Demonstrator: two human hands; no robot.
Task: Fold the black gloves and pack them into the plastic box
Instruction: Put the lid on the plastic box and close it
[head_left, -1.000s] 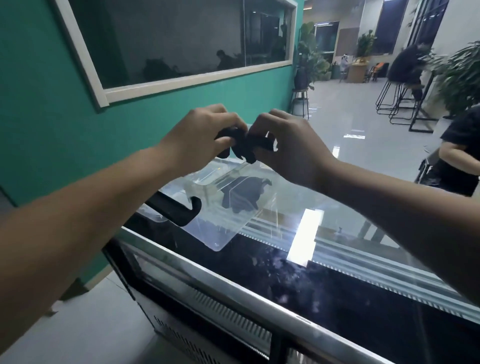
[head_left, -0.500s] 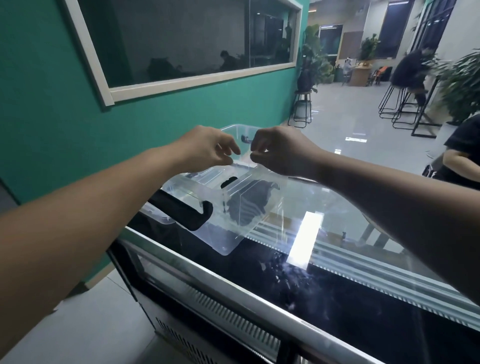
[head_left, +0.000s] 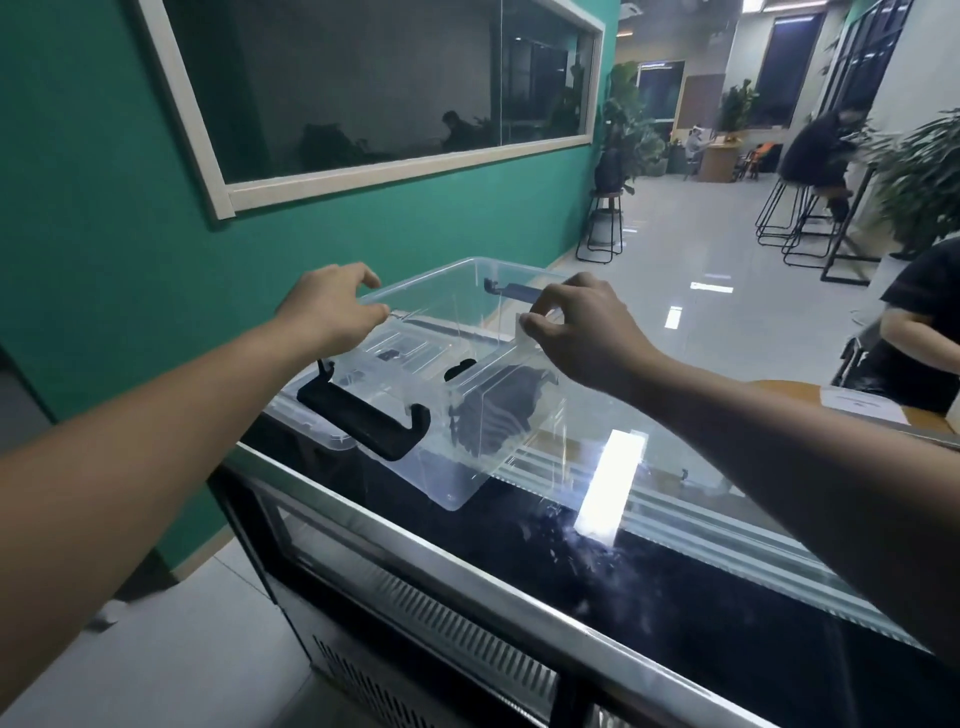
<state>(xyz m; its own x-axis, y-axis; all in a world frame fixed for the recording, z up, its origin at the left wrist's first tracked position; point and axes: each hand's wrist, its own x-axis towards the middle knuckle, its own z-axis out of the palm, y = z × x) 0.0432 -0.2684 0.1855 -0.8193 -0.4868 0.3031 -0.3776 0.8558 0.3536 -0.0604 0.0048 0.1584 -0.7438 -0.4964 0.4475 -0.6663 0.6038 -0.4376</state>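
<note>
The clear plastic box (head_left: 467, 483) with black end handles sits on the glass top of a chest freezer (head_left: 675, 613). Black gloves (head_left: 498, 410) lie folded inside it, against its right wall, and a small black piece shows beside them on the box floor. My left hand (head_left: 332, 306) is at the box's left rim, thumb and fingers on either side of the edge. My right hand (head_left: 582, 332) pinches the top of the right wall between thumb and forefinger. Neither hand holds a glove.
A green wall with a window runs along the left, close to the freezer. A clear lid edge (head_left: 306, 423) sticks out under the box. A seated person's arm (head_left: 914, 332) is at the right edge; stools (head_left: 602, 228), plants and another person stand further back.
The hands held a black glove together above the box, lowered it in and let go. They have since spread apart onto the box's side rims.
</note>
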